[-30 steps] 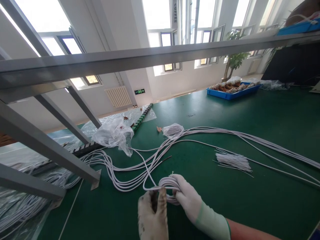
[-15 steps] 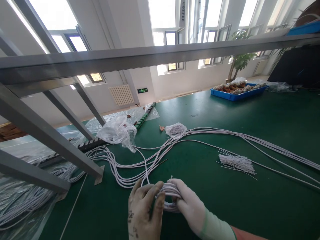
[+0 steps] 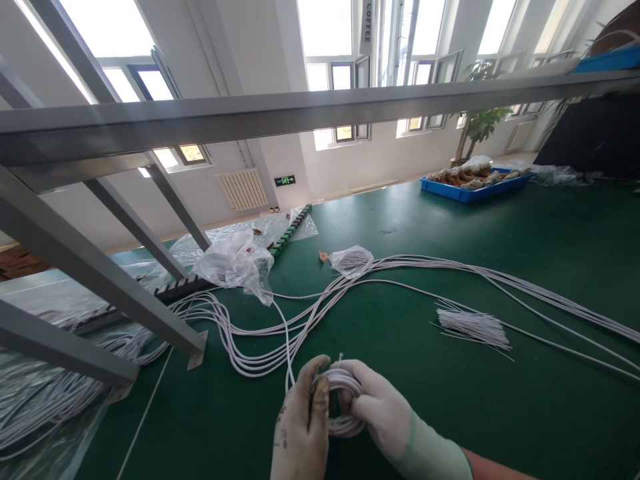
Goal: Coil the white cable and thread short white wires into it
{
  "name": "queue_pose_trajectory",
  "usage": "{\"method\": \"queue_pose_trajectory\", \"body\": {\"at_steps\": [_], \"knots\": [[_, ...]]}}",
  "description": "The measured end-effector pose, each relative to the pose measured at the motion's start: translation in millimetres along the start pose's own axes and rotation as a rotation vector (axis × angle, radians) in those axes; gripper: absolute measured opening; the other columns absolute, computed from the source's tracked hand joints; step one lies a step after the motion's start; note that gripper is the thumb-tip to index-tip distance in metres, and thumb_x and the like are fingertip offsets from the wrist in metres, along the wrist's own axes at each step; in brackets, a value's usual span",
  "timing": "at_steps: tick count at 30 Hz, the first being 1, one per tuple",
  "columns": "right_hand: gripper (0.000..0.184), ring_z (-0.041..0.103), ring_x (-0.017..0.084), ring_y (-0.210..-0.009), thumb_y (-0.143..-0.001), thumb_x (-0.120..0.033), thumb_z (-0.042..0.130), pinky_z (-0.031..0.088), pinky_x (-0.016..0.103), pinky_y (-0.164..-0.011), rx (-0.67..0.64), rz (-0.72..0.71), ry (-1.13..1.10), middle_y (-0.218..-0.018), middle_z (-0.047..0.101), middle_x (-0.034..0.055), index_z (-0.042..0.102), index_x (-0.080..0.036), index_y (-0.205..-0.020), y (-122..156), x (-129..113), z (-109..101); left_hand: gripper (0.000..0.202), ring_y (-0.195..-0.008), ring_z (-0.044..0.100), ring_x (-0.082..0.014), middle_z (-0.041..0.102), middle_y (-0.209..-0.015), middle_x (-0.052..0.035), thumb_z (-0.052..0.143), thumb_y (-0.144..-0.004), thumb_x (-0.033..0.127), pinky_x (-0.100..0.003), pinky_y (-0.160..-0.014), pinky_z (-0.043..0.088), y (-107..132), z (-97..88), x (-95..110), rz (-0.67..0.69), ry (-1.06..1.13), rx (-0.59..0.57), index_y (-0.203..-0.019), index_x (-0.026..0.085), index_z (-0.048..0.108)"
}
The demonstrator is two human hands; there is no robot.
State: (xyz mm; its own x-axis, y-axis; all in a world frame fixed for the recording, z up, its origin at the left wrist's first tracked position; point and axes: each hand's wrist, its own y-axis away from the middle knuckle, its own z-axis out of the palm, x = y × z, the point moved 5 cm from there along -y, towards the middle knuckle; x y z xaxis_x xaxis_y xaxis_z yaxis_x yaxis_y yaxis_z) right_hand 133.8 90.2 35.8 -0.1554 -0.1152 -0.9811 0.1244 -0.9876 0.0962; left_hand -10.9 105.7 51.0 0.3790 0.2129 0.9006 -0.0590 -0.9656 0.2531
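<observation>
Two gloved hands hold a coil of white cable between them at the near middle of the green table. The left hand, in a stained glove with dark printing, has its fingers bent round the left side of the coil and its thumb laid along it; how tightly they press, I cannot tell. The right hand, in a cleaner white glove with a pale green cuff, grips the right side with closed fingers. A cable strand comes down from the far left to the left hand. Beyond the hands, a loose run of white cables bends across the table from the left, under a grey metal frame, to the right edge. A bundle of thin white strips lies to the right, near one of those cables. Farther off, a small clear bag of similar strips touches the run, with a crumpled plastic bag to its left beside a green slotted strip. A blue tray of brownish pieces sits at the far right.
</observation>
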Motion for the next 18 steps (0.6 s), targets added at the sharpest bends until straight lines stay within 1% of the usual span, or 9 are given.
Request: {"method": "queue_pose_trajectory", "body": {"at_steps": [3,5,7,9,11,13,16,18], "knots": [[0.047,0.063,0.027,-0.099,-0.073,-0.014,0.052,0.052,0.041,-0.090,-0.004,-0.013,0.035,-0.107,0.069,0.0069,0.066,-0.017,-0.118,1,-6,-1,0.038,-0.114,0.063,-0.0350,0.065,-0.126,-0.0099,0.049,-0.093,0.056,-0.050,-0.093,0.055,3,5.3,1,-0.060,0.226,-0.016,-0.115,0.029,0.064],[0.041,0.064,0.027,-0.099,-0.082,-0.017,0.052,0.053,0.042,-0.090,-0.010,0.007,0.121,-0.109,0.069,0.0077,0.064,-0.017,-0.122,3,-10,-1,0.031,-0.110,0.064,-0.0340,0.064,-0.122,-0.0099,0.051,-0.093,0.052,-0.049,-0.091,0.056,6,7.6,4,-0.091,0.286,-0.001,-0.109,0.028,0.062],[0.038,0.064,0.027,-0.105,-0.093,-0.026,0.053,0.052,0.042,-0.094,-0.014,0.002,0.218,-0.116,0.068,0.0093,0.061,-0.017,-0.129,5,-12,-1,0.027,-0.110,0.063,-0.0333,0.064,-0.120,-0.0094,0.050,-0.093,0.047,-0.049,-0.090,0.056,8,8.4,6,-0.104,0.288,0.028,-0.108,0.028,0.061],[0.040,0.064,0.028,-0.109,-0.101,-0.041,0.050,0.052,0.043,-0.095,-0.014,-0.037,0.273,-0.119,0.067,0.0106,0.058,-0.018,-0.133,7,-14,0,0.027,-0.110,0.063,-0.0332,0.063,-0.120,-0.0094,0.048,-0.095,0.047,-0.050,-0.090,0.057,9,8.6,9,-0.095,0.269,0.050,-0.109,0.028,0.061],[0.049,0.065,0.028,-0.102,-0.105,-0.057,0.041,0.054,0.042,-0.087,0.003,-0.035,0.285,-0.111,0.068,0.0110,0.061,-0.017,-0.127,7,-11,1,0.031,-0.110,0.062,-0.0335,0.063,-0.120,-0.0098,0.044,-0.096,0.050,-0.051,-0.089,0.057,9,8.8,9,-0.072,0.220,0.058,-0.110,0.029,0.062],[0.058,0.064,0.027,-0.090,-0.104,-0.066,0.034,0.054,0.039,-0.077,0.066,-0.005,0.288,-0.099,0.066,0.0094,0.064,-0.018,-0.114,7,-8,1,0.036,-0.109,0.062,-0.0337,0.064,-0.119,-0.0105,0.041,-0.096,0.053,-0.052,-0.090,0.056,7,9.7,7,-0.048,0.159,0.045,-0.110,0.028,0.063],[0.060,0.062,0.022,-0.079,-0.101,-0.074,0.035,0.053,0.033,-0.068,0.143,-0.002,0.247,-0.089,0.063,0.0052,0.062,-0.020,-0.105,8,-6,2,0.038,-0.107,0.064,-0.0337,0.064,-0.118,-0.0101,0.046,-0.093,0.057,-0.051,-0.091,0.057,2,12.7,0,-0.033,0.155,-0.007,-0.110,0.028,0.063],[0.057,0.062,0.021,-0.078,-0.100,-0.074,0.040,0.053,0.032,-0.068,0.184,-0.026,0.237,-0.087,0.062,0.0032,0.061,-0.021,-0.102,9,-9,2,0.038,-0.106,0.064,-0.0337,0.065,-0.117,-0.0091,0.055,-0.088,0.057,-0.049,-0.089,0.058,-1,14.5,-5,-0.039,0.221,-0.032,-0.110,0.028,0.063]]}}
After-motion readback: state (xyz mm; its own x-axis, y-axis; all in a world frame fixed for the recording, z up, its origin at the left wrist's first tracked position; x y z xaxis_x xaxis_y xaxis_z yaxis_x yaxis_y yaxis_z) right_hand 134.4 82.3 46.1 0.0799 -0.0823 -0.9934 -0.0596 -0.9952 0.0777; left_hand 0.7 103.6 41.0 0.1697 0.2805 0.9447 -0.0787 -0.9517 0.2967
